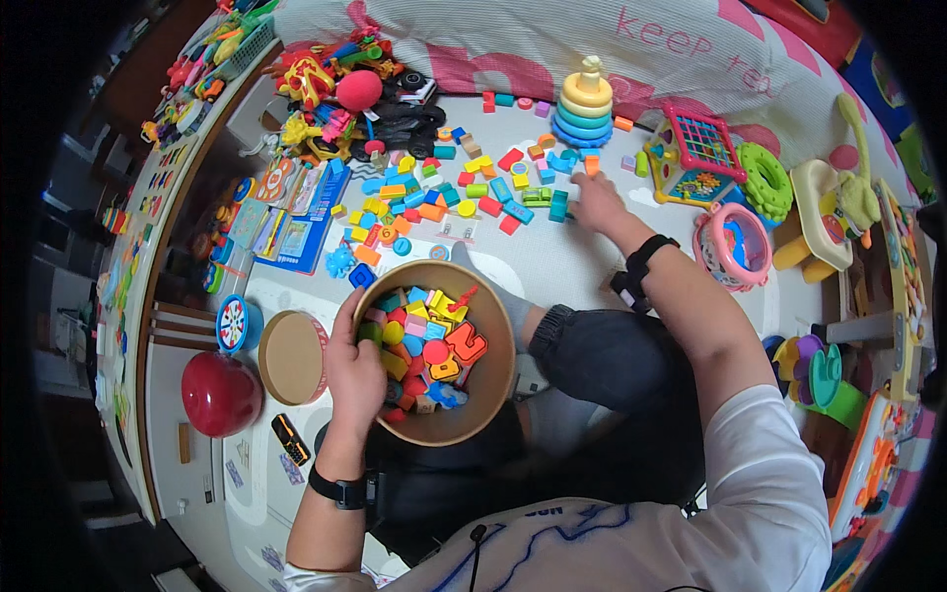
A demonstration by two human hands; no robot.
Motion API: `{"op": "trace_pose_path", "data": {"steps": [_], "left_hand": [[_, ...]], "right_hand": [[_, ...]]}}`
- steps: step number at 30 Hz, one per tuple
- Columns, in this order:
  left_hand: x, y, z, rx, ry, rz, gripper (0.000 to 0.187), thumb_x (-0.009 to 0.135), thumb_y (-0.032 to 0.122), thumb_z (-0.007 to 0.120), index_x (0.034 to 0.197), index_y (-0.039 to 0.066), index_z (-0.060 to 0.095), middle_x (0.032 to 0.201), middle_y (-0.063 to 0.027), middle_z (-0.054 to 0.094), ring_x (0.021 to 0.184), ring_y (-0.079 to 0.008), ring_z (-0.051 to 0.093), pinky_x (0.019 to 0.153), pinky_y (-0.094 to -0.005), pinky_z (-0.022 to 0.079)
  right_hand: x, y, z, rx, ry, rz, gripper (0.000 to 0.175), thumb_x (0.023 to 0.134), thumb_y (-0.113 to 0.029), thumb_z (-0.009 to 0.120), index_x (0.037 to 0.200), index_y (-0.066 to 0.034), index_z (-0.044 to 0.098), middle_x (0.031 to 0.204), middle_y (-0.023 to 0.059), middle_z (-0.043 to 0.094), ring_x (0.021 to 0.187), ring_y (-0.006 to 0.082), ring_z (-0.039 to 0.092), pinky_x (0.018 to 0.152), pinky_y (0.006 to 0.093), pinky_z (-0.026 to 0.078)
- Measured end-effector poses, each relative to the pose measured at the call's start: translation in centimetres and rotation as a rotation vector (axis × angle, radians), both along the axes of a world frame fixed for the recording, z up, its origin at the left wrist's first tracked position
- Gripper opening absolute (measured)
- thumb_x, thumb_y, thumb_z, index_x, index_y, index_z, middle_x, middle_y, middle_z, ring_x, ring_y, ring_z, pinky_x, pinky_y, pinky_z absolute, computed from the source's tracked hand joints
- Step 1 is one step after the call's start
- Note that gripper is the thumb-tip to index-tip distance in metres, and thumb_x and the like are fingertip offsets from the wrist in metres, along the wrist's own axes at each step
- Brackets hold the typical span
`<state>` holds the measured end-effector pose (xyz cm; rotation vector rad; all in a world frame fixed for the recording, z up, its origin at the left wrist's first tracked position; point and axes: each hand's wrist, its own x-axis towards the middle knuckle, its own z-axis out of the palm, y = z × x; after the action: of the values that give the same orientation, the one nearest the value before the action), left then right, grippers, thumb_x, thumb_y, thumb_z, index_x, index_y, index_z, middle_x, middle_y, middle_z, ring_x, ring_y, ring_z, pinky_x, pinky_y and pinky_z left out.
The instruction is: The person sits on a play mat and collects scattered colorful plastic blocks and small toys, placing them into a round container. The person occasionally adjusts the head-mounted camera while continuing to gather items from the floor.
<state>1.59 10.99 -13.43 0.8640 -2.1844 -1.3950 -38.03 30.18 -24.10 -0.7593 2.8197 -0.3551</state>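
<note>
My left hand (357, 377) grips the left rim of a round brown tub (484, 355) that rests against my lap. Inside lie many coloured toy blocks (414, 325), an orange-red number-shaped piece (467, 343) and a blue toy figure (446, 394). My right hand (598, 203) reaches out over the floor mat, its fingers close to an orange block (591, 163) and a teal block (558, 206); whether it touches or holds one is hidden. Many loose blocks spread to its left, among them a light green toy car (537, 197) and a red cylinder (490, 206).
A ring stacker (584, 111) stands beyond my right hand, with an activity cube (695, 159) and a pink drum (732, 246) to the right. Books (296, 214) and piled toys (325, 103) lie left. A round lid (292, 357) and red apple-shaped container (220, 394) sit beside the tub.
</note>
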Motion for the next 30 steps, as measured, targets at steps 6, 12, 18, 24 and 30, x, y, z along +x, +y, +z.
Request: {"op": "trace_pose_path", "data": {"steps": [6,12,18,24,30], "left_hand": [[-0.8,0.0,-0.1,-0.074,-0.069,0.063,0.062,0.091,-0.010,0.040,0.149,0.003,0.054,0.116,-0.0125,0.070,0.111,-0.0219,0.068,0.103,-0.0334,0.052],[-1.2,-0.6,-0.4,-0.021,-0.001,0.076,0.057,0.093,-0.009,0.041,0.148,0.001,0.054,0.115,-0.0115,0.070,0.111,-0.0202,0.068,0.103,-0.0329,0.051],[-1.4,-0.2,0.5,0.001,-0.075,0.048,0.058,0.095,-0.011,0.039,0.151,0.001,0.050,0.138,-0.0156,0.064,0.133,-0.0229,0.060,0.116,-0.0357,0.044],[-1.4,-0.3,0.5,-0.080,-0.037,0.048,0.055,0.094,-0.011,0.039,0.147,-0.002,0.052,0.127,-0.0149,0.069,0.120,-0.0204,0.066,0.109,-0.0340,0.049],[-1.5,-0.9,-0.3,0.016,0.025,0.050,0.056,0.094,-0.012,0.038,0.148,-0.002,0.052,0.131,-0.0150,0.067,0.124,-0.0212,0.064,0.113,-0.0342,0.046]], "right_hand": [[-3.9,3.9,-7.0,0.060,0.039,0.089,0.056,0.094,-0.017,0.068,0.147,-0.0268,0.054,0.143,0.0210,0.050,0.126,0.0435,0.058,0.107,0.0506,0.051],[-3.5,4.1,-8.6,-0.059,0.105,-0.016,0.042,0.092,-0.013,0.069,0.133,-0.0149,0.062,0.137,0.0214,0.055,0.123,0.0420,0.060,0.100,0.0510,0.055],[-3.6,4.5,-8.5,-0.076,0.074,0.124,0.046,0.089,-0.012,0.071,0.133,-0.0083,0.058,0.135,0.0183,0.059,0.124,0.0427,0.059,0.102,0.0523,0.053],[-2.7,2.8,-5.6,-0.013,0.014,-0.030,0.056,0.090,-0.028,0.075,0.134,-0.0033,0.052,0.118,0.0224,0.067,0.115,0.0363,0.067,0.095,0.0461,0.055],[3.9,-2.8,4.9,-0.827,-0.654,0.183,0.040,0.099,-0.028,0.067,0.132,-0.0102,0.054,0.103,0.0039,0.064,0.091,0.0134,0.061,0.079,0.0315,0.053]]}}
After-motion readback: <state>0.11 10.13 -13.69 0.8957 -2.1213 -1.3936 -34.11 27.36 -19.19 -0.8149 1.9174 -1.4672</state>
